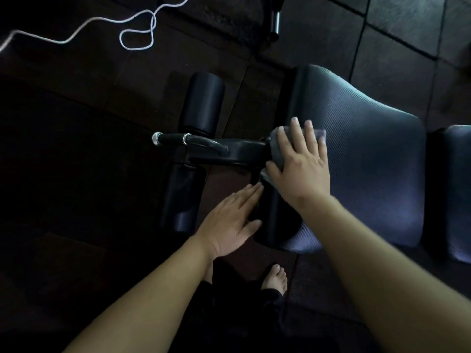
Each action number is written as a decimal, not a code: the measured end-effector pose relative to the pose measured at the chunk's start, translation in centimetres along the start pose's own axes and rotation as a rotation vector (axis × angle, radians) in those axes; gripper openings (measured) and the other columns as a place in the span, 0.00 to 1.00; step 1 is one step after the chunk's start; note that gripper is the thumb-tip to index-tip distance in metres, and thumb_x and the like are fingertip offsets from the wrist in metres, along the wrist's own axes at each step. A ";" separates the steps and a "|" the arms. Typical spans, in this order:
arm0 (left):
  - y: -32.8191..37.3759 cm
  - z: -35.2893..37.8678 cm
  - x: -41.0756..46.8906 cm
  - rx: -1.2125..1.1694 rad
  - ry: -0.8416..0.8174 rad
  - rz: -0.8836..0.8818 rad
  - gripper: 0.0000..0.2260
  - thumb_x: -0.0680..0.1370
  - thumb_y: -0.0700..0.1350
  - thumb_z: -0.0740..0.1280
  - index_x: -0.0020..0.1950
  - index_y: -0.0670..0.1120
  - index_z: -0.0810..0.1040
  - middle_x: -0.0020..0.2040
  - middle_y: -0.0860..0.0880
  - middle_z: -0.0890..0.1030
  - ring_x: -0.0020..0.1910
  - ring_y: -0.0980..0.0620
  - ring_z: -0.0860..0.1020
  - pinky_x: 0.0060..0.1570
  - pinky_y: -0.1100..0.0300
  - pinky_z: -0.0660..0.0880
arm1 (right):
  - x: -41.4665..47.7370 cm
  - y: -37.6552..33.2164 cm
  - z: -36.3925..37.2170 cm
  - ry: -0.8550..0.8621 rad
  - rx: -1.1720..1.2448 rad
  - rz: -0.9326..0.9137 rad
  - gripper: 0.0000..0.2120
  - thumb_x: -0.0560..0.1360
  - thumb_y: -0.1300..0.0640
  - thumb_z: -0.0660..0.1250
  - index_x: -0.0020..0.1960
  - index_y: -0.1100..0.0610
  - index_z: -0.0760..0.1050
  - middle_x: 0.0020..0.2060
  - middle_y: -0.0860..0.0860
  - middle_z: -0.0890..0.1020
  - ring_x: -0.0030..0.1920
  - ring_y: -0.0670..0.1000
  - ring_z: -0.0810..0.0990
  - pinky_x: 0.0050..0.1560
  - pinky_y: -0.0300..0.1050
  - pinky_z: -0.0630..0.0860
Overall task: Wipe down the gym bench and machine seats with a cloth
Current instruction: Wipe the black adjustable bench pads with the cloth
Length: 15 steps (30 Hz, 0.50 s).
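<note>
Pressing down flat, my right hand [300, 164] spreads straight fingers over the grey cloth [274, 142] at the front end of the bench seat pad [369, 161] — the surface under the wipe. My left hand [229, 225] lies open too, fingertips touching the pad's dark front edge. Black foam rollers [204, 103] sit just beyond — a white cord [137, 34] loops on the floor [76, 149].

left hand [229, 222]: flat, fingers straight, pointing forward | right hand [302, 163]: palm down, fingers spread, thumb out
</note>
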<state>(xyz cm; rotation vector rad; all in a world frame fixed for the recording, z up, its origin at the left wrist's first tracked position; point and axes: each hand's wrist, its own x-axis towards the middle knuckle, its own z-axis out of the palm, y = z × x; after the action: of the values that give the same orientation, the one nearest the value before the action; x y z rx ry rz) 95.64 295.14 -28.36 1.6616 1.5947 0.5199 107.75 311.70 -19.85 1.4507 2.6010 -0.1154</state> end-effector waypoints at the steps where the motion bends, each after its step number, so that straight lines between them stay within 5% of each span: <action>1: -0.1 0.2 -0.1 -0.007 -0.002 -0.002 0.34 0.84 0.59 0.57 0.85 0.52 0.46 0.85 0.56 0.49 0.83 0.60 0.45 0.82 0.55 0.50 | -2.3 -0.3 0.3 0.014 0.009 -0.003 0.38 0.77 0.39 0.62 0.83 0.52 0.58 0.84 0.53 0.52 0.83 0.57 0.45 0.81 0.62 0.47; 6: -0.2 0.8 -0.6 -0.019 0.004 0.011 0.33 0.85 0.58 0.57 0.86 0.52 0.46 0.86 0.56 0.49 0.84 0.59 0.47 0.82 0.52 0.53 | -12.4 -0.7 1.7 0.007 0.057 -0.094 0.38 0.78 0.36 0.60 0.83 0.51 0.59 0.84 0.50 0.53 0.83 0.54 0.47 0.81 0.61 0.50; 10: 0.9 0.5 -1.2 -0.001 0.000 -0.007 0.35 0.83 0.62 0.54 0.86 0.52 0.45 0.86 0.55 0.48 0.84 0.58 0.46 0.82 0.53 0.51 | -5.7 1.3 1.1 0.068 0.090 -0.056 0.35 0.78 0.39 0.60 0.81 0.52 0.63 0.82 0.53 0.59 0.83 0.57 0.52 0.81 0.60 0.50; 15: 2.3 0.3 -1.2 -0.016 0.023 -0.033 0.36 0.82 0.65 0.54 0.86 0.52 0.46 0.86 0.55 0.48 0.84 0.57 0.47 0.82 0.55 0.50 | -1.9 2.3 0.2 0.065 0.134 0.085 0.37 0.79 0.38 0.58 0.83 0.51 0.55 0.84 0.52 0.53 0.83 0.56 0.46 0.81 0.60 0.47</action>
<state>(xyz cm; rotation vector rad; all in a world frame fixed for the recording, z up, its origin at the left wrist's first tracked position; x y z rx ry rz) 97.19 294.05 -26.55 1.6196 1.6283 0.5356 110.70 311.30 -19.72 1.6333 2.6227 -0.2399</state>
